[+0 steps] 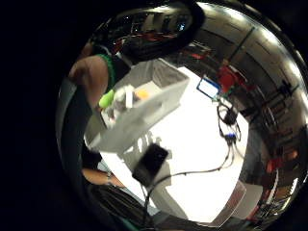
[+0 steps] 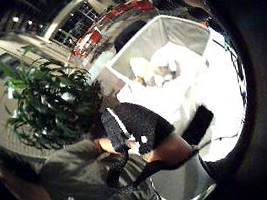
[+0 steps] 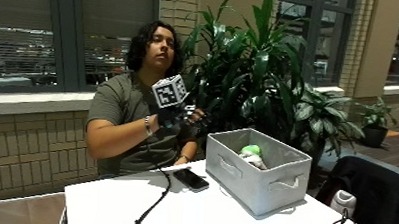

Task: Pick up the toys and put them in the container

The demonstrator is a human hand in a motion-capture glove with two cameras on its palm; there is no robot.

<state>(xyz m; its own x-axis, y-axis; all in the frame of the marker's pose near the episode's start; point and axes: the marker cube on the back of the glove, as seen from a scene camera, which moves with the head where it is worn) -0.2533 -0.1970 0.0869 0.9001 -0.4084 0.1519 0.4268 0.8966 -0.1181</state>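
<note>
In the outside view my gloved right hand (image 3: 183, 119) is raised at chest height, behind and above the left end of the grey fabric bin (image 3: 263, 180). Its fingers hang relaxed and hold nothing. The bin stands on the white table (image 3: 109, 205). Inside it lie a green and white toy (image 3: 251, 153) and other toys. The little finger side palm view looks down on the bin (image 1: 144, 113), with a green toy (image 1: 107, 98) and an orange one (image 1: 142, 94) in it. In the thumb side palm view, the bin (image 2: 164, 34) holds pale toys (image 2: 156, 68).
A black phone (image 3: 190, 179) lies on the table beside the bin, next to a black cable (image 3: 153, 203). My bare left hand (image 3: 185, 159) rests behind the table edge. A large plant (image 3: 254, 69) stands behind the bin; a dark chair (image 3: 377, 188) at right.
</note>
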